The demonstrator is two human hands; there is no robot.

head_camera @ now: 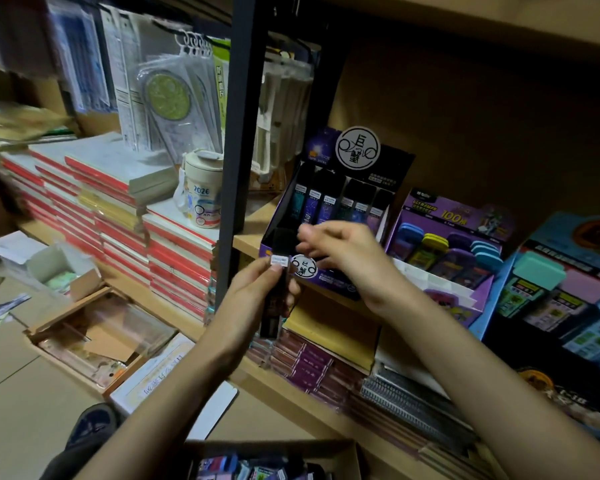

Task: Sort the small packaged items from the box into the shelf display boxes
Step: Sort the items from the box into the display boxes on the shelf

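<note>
My left hand (pixel 258 294) grips a few slim dark packets (pixel 274 308) with a white label at the top, held upright in front of the shelf. My right hand (pixel 347 252) hovers just right of them, blurred, fingers apart, at the front of a dark purple display box (pixel 329 278) with a round white logo. Similar slim packets (pixel 326 202) stand in rows inside that box. At the bottom edge, a cardboard box (pixel 347 448) holds several mixed small packaged items (pixel 253 471).
Right of the dark box stand a purple display box (pixel 478 292) with colourful cases and a blue one (pixel 534 244). A black shelf post (pixel 236 161) rises left of my hands. Red-edged notebook stacks (pixel 125 216), a white cup (pixel 201 188), and open boxes on the floor (pixel 94 337) lie left.
</note>
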